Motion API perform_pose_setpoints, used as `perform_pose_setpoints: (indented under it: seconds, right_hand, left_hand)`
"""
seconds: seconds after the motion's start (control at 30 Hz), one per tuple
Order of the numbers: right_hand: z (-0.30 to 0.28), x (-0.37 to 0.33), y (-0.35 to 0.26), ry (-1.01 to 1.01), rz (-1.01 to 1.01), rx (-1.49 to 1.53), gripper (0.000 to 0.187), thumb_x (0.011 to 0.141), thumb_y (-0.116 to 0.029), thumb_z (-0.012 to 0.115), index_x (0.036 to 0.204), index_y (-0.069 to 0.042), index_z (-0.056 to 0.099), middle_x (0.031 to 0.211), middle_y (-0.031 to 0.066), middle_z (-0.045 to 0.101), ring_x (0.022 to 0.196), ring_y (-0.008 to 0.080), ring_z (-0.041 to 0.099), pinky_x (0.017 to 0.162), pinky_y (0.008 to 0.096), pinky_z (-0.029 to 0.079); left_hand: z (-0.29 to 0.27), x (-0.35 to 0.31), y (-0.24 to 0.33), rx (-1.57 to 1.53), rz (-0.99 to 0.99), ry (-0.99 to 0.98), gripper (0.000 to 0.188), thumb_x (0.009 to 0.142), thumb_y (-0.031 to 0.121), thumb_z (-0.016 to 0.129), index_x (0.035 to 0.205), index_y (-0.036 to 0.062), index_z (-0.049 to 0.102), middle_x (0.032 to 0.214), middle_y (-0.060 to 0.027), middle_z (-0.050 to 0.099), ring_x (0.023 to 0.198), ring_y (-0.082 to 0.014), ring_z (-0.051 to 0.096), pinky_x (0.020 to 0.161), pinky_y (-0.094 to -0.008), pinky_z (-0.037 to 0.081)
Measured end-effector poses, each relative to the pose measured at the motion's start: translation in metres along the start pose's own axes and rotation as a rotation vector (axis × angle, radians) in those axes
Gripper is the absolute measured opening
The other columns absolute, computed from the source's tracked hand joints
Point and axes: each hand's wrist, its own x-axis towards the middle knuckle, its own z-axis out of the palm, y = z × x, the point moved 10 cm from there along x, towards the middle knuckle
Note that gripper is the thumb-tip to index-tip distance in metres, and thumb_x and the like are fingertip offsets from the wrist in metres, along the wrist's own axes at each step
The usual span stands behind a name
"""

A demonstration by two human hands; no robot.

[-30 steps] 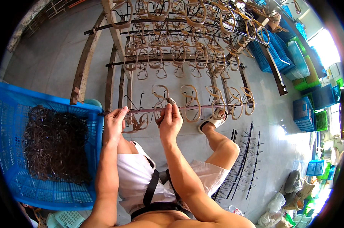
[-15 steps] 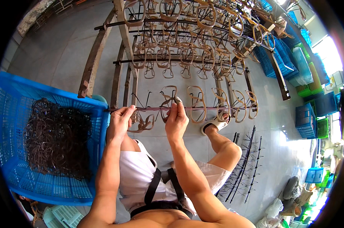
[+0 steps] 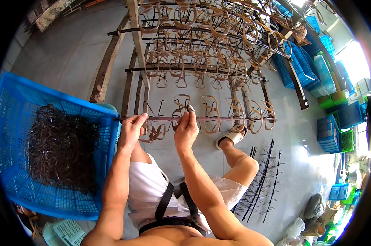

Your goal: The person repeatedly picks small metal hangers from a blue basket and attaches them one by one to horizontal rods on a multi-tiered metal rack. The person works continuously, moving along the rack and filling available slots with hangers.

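Observation:
A thin rod runs crosswise in front of me, with several tan eyeglass frames hung along its right part. My left hand is closed around the rod close to its left end. Another frame hangs low beside it, partly behind the fingers. My right hand is at the middle of the rod, its thumb and fingers pinched on a brown eyeglass frame. The fingertips hide part of that frame and how it meets the rod.
At the left stands a blue plastic crate holding a heap of dark brown frames. A rack ahead carries rows of hung frames. Spare rods with prongs lie on the floor at right. Blue crates stand farther right.
My right hand has shifted slightly left, still pinching the brown eyeglass frame. My left hand keeps its hold on the rod. The view has tilted a little.

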Motion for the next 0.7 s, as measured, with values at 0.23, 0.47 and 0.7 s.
perform_pose_setpoints:
  seconds: [0.23, 0.47, 0.7]
  right_hand:
    - [-0.003, -0.002, 0.0, -0.241, 0.155, 0.197, 0.026, 0.095, -0.019, 0.048, 0.112, 0.001, 0.048, 0.075, 0.0094, 0.054, 0.062, 0.0175, 0.052, 0.056, 0.0318, 0.045]
    - [-0.017, -0.088, -0.049, -0.383, -0.145, -0.229, 0.025, 0.093, -0.019, 0.05, 0.106, 0.003, 0.048, 0.097, 0.0131, 0.049, 0.085, 0.0185, 0.05, 0.072, 0.0294, 0.041]
    - [0.035, -0.156, -0.029, -0.58, 0.539, 0.649, 0.018, 0.097, -0.018, 0.047, 0.09, -0.002, 0.05, 0.081, -0.0001, 0.051, 0.071, 0.0071, 0.044, 0.066, 0.0205, 0.04]
  left_hand:
    - [-0.018, -0.019, -0.01, -0.049, -0.092, 0.103, 0.035, 0.088, 0.037, 0.06, 0.083, 0.0028, 0.064, 0.056, 0.003, 0.051, 0.044, -0.0032, 0.038, 0.04, -0.0189, 0.026]
    - [-0.024, -0.081, -0.005, -0.737, -0.173, -0.035, 0.024, 0.093, 0.027, 0.054, 0.086, 0.0039, 0.058, 0.058, 0.0007, 0.047, 0.047, -0.0057, 0.037, 0.043, -0.0204, 0.027]
    - [-0.005, -0.135, 0.012, -0.343, 0.237, -0.206, 0.011, 0.091, 0.011, 0.056, 0.099, 0.0045, 0.052, 0.083, 0.0007, 0.055, 0.077, -0.0061, 0.051, 0.071, -0.0189, 0.042]
